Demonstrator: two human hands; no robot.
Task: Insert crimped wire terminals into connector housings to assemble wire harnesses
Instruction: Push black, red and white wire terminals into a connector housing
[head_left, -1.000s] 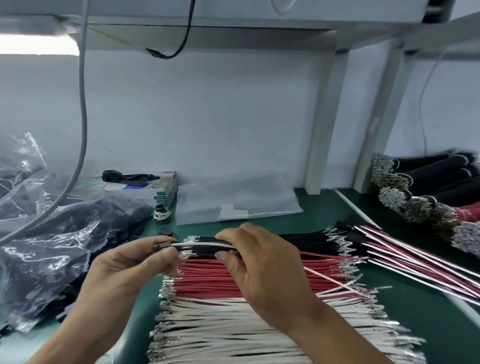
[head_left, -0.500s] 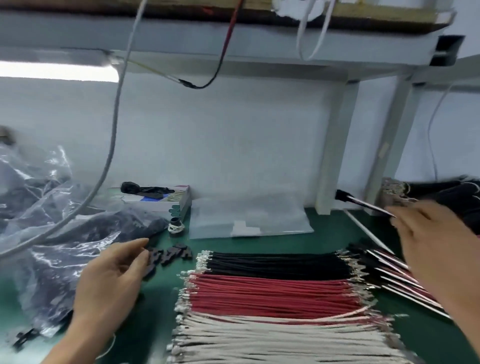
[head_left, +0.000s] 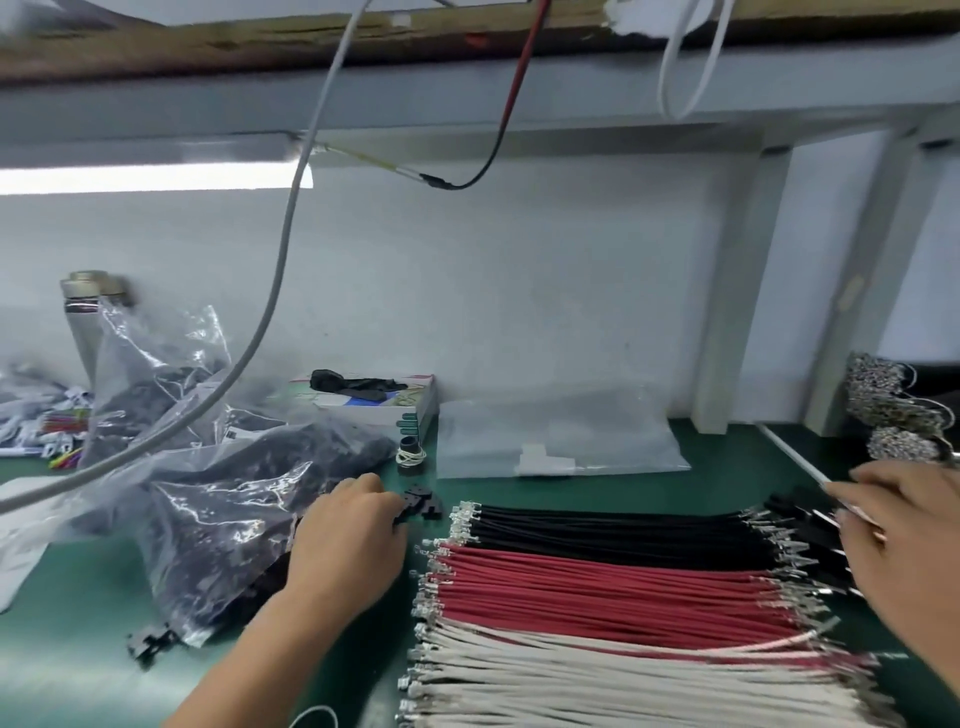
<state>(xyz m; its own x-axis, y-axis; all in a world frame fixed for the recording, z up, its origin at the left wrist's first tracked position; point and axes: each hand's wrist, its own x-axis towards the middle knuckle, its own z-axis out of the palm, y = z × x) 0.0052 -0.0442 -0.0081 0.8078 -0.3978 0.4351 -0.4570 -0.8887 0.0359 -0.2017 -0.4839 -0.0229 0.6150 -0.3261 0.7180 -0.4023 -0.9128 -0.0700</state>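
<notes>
Three flat rows of crimped wires lie side by side on the green mat: black (head_left: 613, 530), red (head_left: 613, 592) and white (head_left: 597, 680). A small heap of black connector housings (head_left: 423, 506) sits just left of the black row. My left hand (head_left: 353, 540) reaches over it with its fingertips down on the housings, and the hand's back hides any grip. At the right edge, my right hand (head_left: 898, 540) pinches the pale wires of an assembled harness (head_left: 795, 512) low over the pile of finished ones.
A large clear bag of black housings (head_left: 223, 499) fills the left side, with loose housings (head_left: 148, 644) spilled in front of it. A box (head_left: 384, 410), a flat clear bag (head_left: 561, 441) and tied wire bundles (head_left: 893, 410) line the back. A grey cable (head_left: 270, 312) hangs overhead.
My hands parted from the harness they held together. The right carried it to the right and down to the finished pile, and the left moved onto the housing heap. The view tilted up.
</notes>
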